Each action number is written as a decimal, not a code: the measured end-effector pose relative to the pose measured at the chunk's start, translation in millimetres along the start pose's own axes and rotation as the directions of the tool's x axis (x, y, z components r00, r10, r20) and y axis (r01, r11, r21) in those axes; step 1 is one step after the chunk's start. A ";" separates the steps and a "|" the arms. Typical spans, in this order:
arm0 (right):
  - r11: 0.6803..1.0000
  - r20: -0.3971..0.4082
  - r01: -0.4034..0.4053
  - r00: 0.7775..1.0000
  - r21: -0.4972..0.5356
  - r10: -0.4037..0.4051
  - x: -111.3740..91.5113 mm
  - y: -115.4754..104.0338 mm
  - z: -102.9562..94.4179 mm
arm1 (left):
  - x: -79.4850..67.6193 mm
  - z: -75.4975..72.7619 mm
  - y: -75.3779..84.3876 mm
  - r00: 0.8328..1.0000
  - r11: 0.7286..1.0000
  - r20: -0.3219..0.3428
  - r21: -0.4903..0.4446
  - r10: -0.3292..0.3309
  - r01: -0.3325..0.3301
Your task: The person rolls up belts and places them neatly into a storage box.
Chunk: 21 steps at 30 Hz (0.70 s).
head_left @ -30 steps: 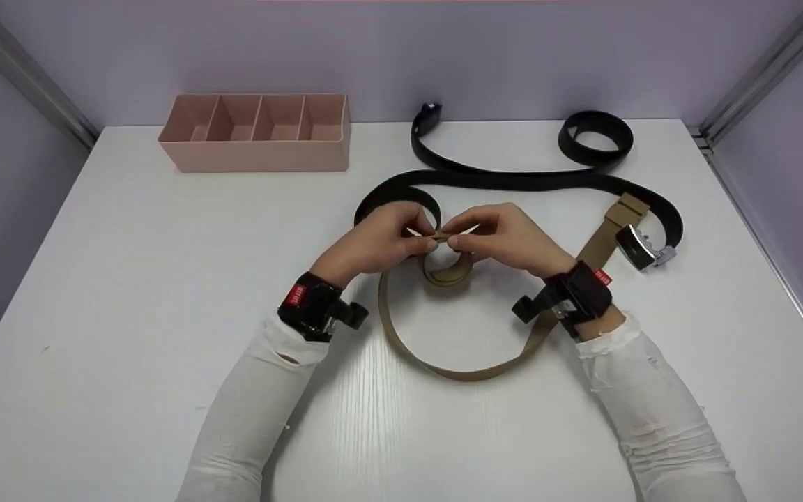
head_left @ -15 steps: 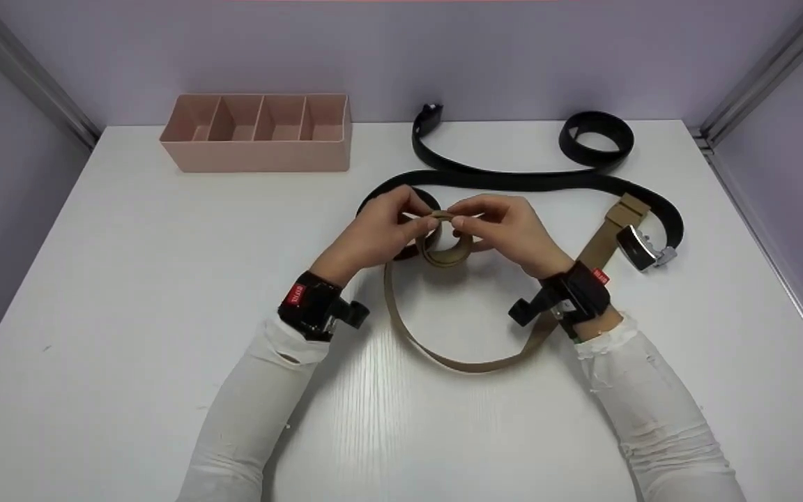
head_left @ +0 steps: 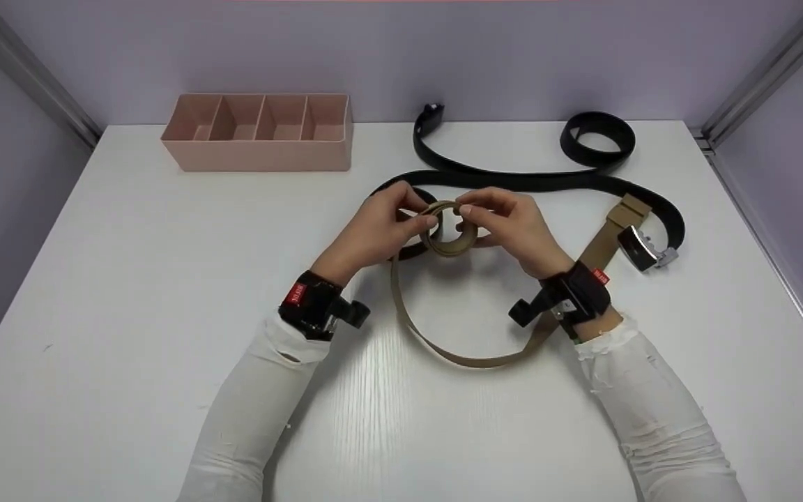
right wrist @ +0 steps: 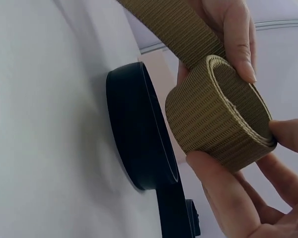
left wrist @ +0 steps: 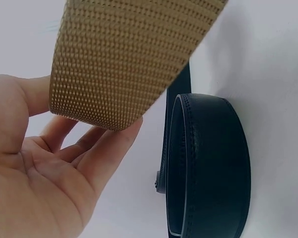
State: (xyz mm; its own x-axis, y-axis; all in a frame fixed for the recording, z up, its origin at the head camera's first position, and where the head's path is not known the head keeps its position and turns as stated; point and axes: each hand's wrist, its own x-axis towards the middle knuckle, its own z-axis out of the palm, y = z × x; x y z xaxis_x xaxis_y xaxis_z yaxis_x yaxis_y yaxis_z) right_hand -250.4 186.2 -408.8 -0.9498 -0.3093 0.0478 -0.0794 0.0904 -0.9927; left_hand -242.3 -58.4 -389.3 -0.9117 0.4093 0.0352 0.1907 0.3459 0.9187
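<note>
Between my two hands is a tan woven webbing belt [head_left: 452, 249], one end wound into a small coil above the table. My left hand [head_left: 379, 226] pinches the coil's left side between thumb and fingers. On the other side, my right hand [head_left: 515, 226] grips the coil, its thumb at the rim and fingers beneath, plain in the right wrist view. From the coil a strip of webbing [left wrist: 114, 59] runs off, loops toward me on the table and passes under my right wrist to a tan end piece [head_left: 630, 208]. Partly behind my left hand lies a coiled black belt [right wrist: 136, 126].
That black belt's strap [head_left: 513, 181] stretches right to a silver-and-black buckle [head_left: 642, 247]. Behind it lies a second black belt [head_left: 485, 169], coiled at its right end. A pink box [head_left: 262, 157] with several compartments stands at the back left.
Both hands have moved slightly away from me with the tan coil, which now shows as a rounder ring. The loose tan loop on the table has drawn in and grown a little smaller.
</note>
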 end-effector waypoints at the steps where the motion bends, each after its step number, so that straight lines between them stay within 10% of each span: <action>1: 1.000 0.007 0.000 1.000 -0.014 0.000 -0.1 -0.6 -0.6 | 0.3 0.4 0.0 1.000 1.000 0.000 0.003 0.001 -0.001; 13: 0.965 0.235 0.018 0.971 -0.261 0.045 -2.2 -4.5 -6.4 | 0.9 1.1 -2.3 0.989 0.983 0.147 0.181 -0.002 -0.025; 21: 0.978 0.180 0.013 0.983 -0.207 0.025 -1.9 -3.7 -3.2 | 0.6 1.9 -0.9 0.996 0.990 0.091 0.143 -0.021 0.008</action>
State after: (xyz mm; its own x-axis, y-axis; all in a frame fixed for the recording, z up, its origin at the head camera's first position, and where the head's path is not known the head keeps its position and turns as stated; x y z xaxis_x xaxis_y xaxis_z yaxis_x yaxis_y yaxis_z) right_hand -249.3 189.4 -405.0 -0.8812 -0.4727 0.0023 -0.1527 0.2801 -0.9477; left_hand -242.3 -56.9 -390.9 -0.8785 0.4773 -0.0204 0.2336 0.4665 0.8531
